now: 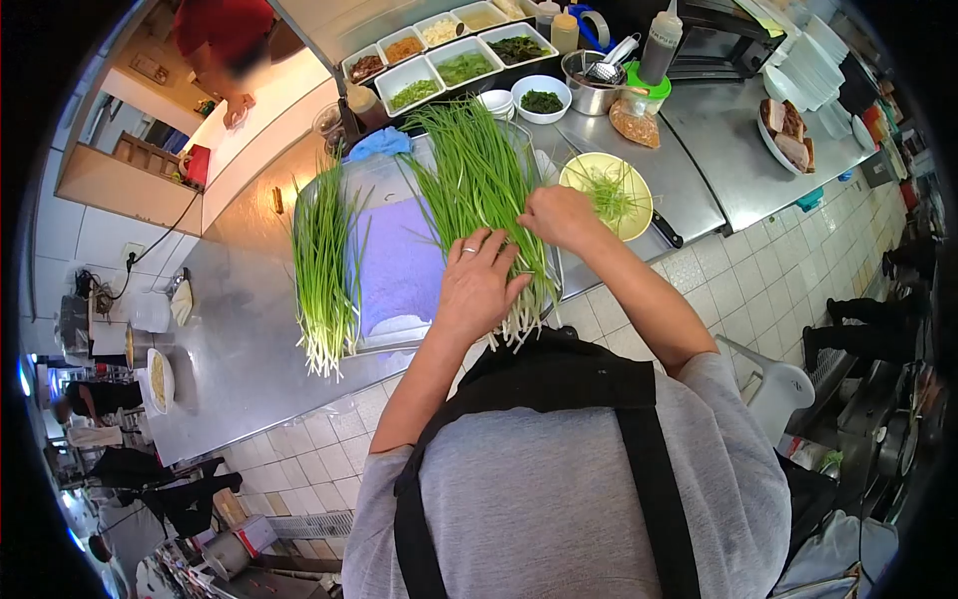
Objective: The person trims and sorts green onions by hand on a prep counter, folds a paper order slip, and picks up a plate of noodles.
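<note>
A large bunch of green onions point(469, 170) lies on the right part of a metal tray point(399, 344), white root ends toward me. My left hand point(481, 278) rests on the lower stalks, fingers spread, a ring on one finger. At the bunch's right edge, my right hand point(559, 216) has its fingers curled together; whatever they pinch is hidden. A second bunch of green onions point(326, 270) lies along the tray's left side. Between the bunches is a purple sheet point(399, 260). Right of my right hand stands a pale yellow bowl point(579, 175) holding thin green trimmings.
A knife point(667, 232) lies beside the yellow bowl, its black handle toward the counter edge. Behind the tray are a blue cloth point(379, 143), a white bowl of chopped greens point(542, 100), topping containers point(464, 70) and a metal pot point(596, 95). Another person point(225, 40) stands beyond the far-left ledge.
</note>
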